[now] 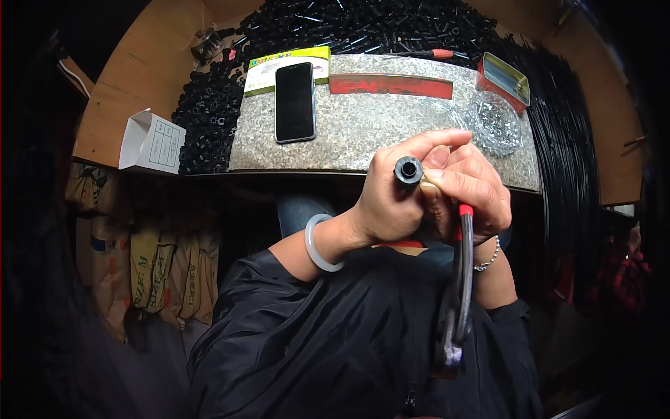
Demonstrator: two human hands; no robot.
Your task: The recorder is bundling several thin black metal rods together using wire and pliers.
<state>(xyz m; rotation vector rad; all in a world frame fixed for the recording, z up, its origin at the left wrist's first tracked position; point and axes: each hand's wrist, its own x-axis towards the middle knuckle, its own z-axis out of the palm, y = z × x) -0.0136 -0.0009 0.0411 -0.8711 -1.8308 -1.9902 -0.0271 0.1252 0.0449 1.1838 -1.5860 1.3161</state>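
Observation:
Just beyond the table's front edge, both hands are held close together. My left hand (391, 199) is closed around a black round tube-like part (408, 170), its hollow end facing up toward me. My right hand (478, 185) is closed too, its thumb and fingers pressed together right beside the tube's end. A small pale bit (423, 179) shows at those fingertips, too small to name. From the right hand a long black tool with a red end (463, 269) hangs down in front of my dark clothing; its lower end has a shiny metal patch.
On the stone slab (279, 157) lie a phone (294, 105) on a green-white box (321, 70), a red flat bar (391, 86), an open tin (504, 80) and a clear bag of small pieces (495, 122). Black parts (370, 28) pile behind; black rods (569, 126) lie right; a white carton (152, 143) stands left.

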